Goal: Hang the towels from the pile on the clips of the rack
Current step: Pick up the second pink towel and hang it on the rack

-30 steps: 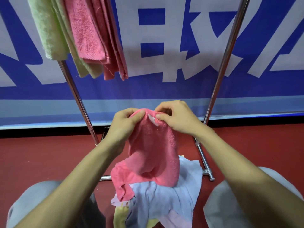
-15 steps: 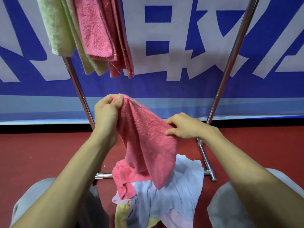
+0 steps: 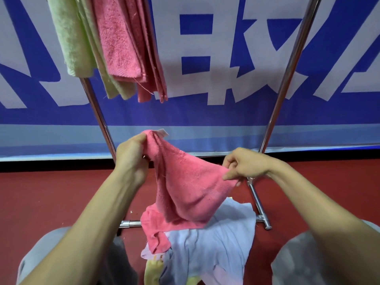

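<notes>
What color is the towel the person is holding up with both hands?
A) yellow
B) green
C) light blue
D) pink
D: the pink towel is stretched between the left hand, which grips one corner, and the right hand, which pinches the other edge, above the pile on the floor.

Blue fabric banner with large white characters (image 3: 205, 114) across back, pale band along bottom; dark red floor (image 3: 51, 198) below.
</notes>
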The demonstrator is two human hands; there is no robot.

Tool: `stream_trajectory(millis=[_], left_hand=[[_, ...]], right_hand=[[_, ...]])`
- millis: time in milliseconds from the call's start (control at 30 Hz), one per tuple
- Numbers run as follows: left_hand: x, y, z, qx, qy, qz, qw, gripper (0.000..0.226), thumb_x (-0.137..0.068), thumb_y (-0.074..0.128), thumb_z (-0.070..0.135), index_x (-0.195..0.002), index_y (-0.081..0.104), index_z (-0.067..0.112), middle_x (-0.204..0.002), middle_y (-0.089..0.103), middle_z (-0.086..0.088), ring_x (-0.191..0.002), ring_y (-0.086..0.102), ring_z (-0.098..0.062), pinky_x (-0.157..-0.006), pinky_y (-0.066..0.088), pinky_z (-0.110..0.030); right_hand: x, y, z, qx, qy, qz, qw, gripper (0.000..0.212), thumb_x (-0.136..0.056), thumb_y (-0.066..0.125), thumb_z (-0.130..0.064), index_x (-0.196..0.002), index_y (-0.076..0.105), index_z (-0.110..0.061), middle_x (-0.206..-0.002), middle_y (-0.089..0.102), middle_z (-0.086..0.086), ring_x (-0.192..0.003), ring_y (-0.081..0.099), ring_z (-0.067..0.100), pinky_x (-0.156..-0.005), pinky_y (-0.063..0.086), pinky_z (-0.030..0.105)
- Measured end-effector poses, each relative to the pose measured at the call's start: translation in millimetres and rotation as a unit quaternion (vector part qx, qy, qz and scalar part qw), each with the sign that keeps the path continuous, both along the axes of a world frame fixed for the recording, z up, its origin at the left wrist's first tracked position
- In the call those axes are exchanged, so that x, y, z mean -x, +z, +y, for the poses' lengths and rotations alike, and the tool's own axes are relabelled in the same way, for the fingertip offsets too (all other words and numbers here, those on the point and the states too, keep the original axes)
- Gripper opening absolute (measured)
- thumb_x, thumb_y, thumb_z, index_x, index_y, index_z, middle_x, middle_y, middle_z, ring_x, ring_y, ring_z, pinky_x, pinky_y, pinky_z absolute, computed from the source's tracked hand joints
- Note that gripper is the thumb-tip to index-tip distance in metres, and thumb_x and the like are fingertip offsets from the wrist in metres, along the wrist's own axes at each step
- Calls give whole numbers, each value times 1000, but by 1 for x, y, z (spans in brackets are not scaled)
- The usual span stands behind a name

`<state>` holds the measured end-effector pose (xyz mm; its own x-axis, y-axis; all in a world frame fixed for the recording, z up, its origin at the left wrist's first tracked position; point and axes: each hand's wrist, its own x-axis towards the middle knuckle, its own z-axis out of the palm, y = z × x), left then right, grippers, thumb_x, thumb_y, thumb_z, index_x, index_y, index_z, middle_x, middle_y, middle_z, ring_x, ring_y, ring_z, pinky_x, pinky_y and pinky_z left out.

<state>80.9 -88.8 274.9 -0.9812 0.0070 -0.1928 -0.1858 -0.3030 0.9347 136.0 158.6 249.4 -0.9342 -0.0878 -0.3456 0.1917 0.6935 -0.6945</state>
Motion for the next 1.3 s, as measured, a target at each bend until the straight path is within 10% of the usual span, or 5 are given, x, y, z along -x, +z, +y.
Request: stream_trajectory(millis=[100,267,767,1300], left_hand=[[-2,-9,12,12,-60,-3,998,23,-91,52,7,-102,68,-6,-103,71,-21,-88,62,-26,-82,52,-39],[-14,-23,35,212,-109,107,965,18,-89,63,14,-74,73,15,-58,63,7,-53,52,-5,-61,46,-26],[-30,-30,58,116,-164,-10,980,7,-85,66,4,-83,72,1,-72,69,-11,-53,64,-12,-53,55,-20],[-30,-33,51,79,-276,10,958,25,-97,46,2,-108,67,-4,-103,71,-20,-92,70,-19,-81,57,-21]], right_hand=[[-10,13,1,146,-77,42,985,7,-80,73,-4,-81,69,2,-64,61,9,-53,60,12,-54,55,21],[-10,22,3,299,-241,108,917,9,-87,65,-6,-92,69,1,-77,59,10,-61,57,9,-50,52,15],[-13,9,-33,87,-161,176,967,5,-77,75,-14,-72,76,-16,-63,72,2,-56,64,11,-67,56,28],[-18,9,-36,-30,-96,192,976,19,-67,82,-21,-85,77,-21,-71,74,-7,-70,68,2,-73,57,26]])
